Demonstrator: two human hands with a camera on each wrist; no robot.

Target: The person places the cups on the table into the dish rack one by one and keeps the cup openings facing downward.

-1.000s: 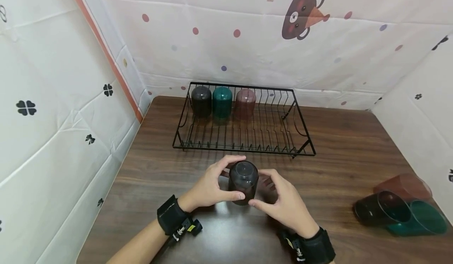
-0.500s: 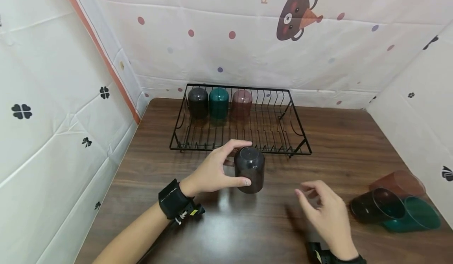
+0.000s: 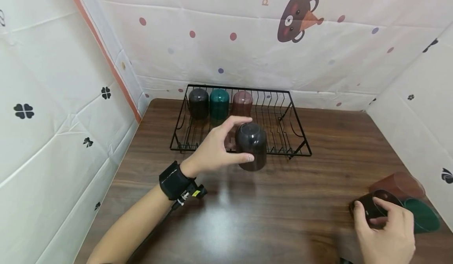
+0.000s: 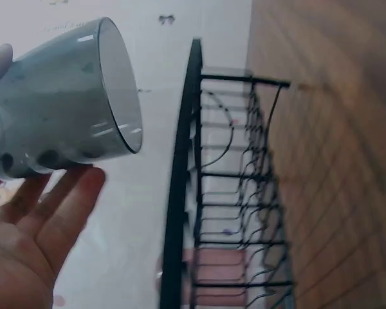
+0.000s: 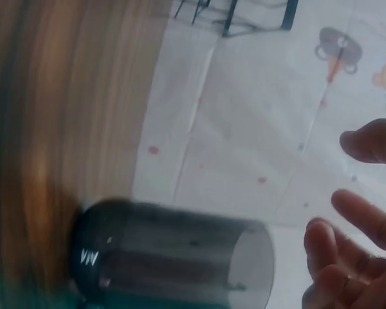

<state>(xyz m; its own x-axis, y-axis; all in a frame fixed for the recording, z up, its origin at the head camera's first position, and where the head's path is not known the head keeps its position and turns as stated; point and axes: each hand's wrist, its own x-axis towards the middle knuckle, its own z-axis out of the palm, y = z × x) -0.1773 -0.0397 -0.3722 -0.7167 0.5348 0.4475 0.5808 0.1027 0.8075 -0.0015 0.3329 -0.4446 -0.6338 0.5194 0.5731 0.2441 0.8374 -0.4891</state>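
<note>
— What are the two hands doing?
— The right hand (image 3: pixel 385 226) is low at the near right of the table (image 3: pixel 283 201), fingers loosely spread over the mouth of a dark cup lying on its side (image 3: pixel 369 209). I can't tell whether it is touching that cup; the wrist view shows the fingers just off the rim, not closed round it. The left hand (image 3: pixel 216 150) grips a dark smoky cup (image 3: pixel 251 146) upside down between thumb and fingers, held in the air above the table.
— Where is that cup relative to the rack?
— Over the near edge of the black wire rack (image 3: pixel 293 138), about its middle.
— What lies beside the right hand?
— A green cup (image 3: pixel 422 217) and a brownish-red cup (image 3: pixel 401 183), also on their sides, next to the dark one.
— And farther back?
— Three cups stand upside down along the rack's far left: dark (image 3: pixel 198 103), green (image 3: pixel 219 103) and brownish-red (image 3: pixel 242 103).
</note>
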